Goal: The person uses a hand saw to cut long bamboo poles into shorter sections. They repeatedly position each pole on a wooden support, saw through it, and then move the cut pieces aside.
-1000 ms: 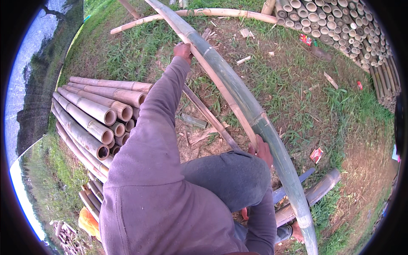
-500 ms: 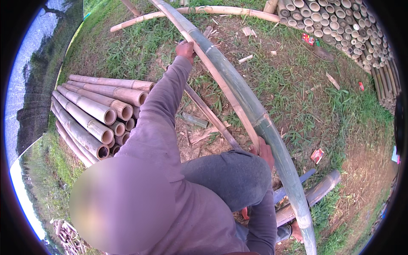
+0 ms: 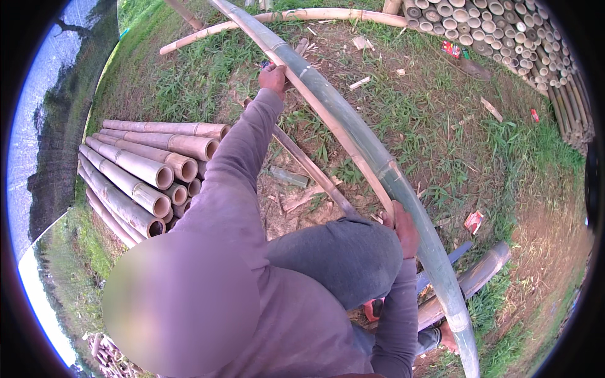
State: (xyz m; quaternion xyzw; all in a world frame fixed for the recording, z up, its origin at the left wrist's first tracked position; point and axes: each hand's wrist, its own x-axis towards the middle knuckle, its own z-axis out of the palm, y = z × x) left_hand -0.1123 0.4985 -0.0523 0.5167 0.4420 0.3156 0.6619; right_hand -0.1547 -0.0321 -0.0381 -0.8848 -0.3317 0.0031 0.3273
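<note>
A long green bamboo half-pole runs in a curve from the top of the view down to the lower right, over my raised knee. My left hand reaches far out on a straight arm and grips the pole's pale split edge. My right hand holds the same edge close to my knee, fingers wrapped on it. Both arms are in purple-grey sleeves.
A stack of thick bamboo culms lies on the grass at my left. A large pile of cut bamboo ends fills the upper right. A thin pole lies under the held one, a short log at lower right, red litter nearby.
Both hands keep their hold on the pole. The view has shifted a little; nothing else has visibly moved.
</note>
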